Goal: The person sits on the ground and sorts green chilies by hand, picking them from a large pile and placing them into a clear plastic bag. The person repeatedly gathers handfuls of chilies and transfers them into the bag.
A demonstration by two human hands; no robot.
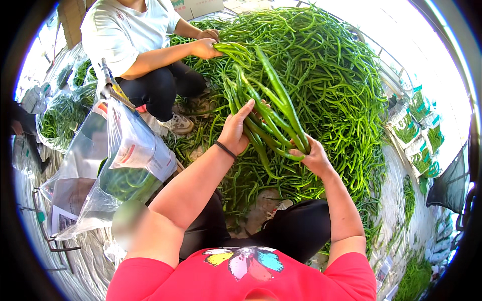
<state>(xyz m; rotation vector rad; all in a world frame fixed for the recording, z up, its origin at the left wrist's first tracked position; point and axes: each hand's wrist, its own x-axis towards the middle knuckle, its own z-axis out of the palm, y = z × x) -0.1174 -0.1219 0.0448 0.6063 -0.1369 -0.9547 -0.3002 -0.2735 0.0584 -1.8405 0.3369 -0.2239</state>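
Note:
Both my hands hold one bunch of long green chili peppers (276,113) in front of me, above a big heap of the same peppers (321,65). My left hand (237,131), with a dark band at the wrist, is closed round the bunch's left side, thumb on top. At the lower right end of the bunch, my right hand (312,156) grips the peppers with its fingers curled about them. The peppers fan out away from me toward the heap. Some fingers of each hand are hidden behind the bunch.
Across from me at the left, a co-worker in a white shirt (113,35) crouches, holding another pepper bunch (235,52). A clear plastic bag (133,165) hangs on a stand to my left. Filled bags (63,118) stand farther left; packed pepper bags (419,133) line the right. A carton (201,6) is behind.

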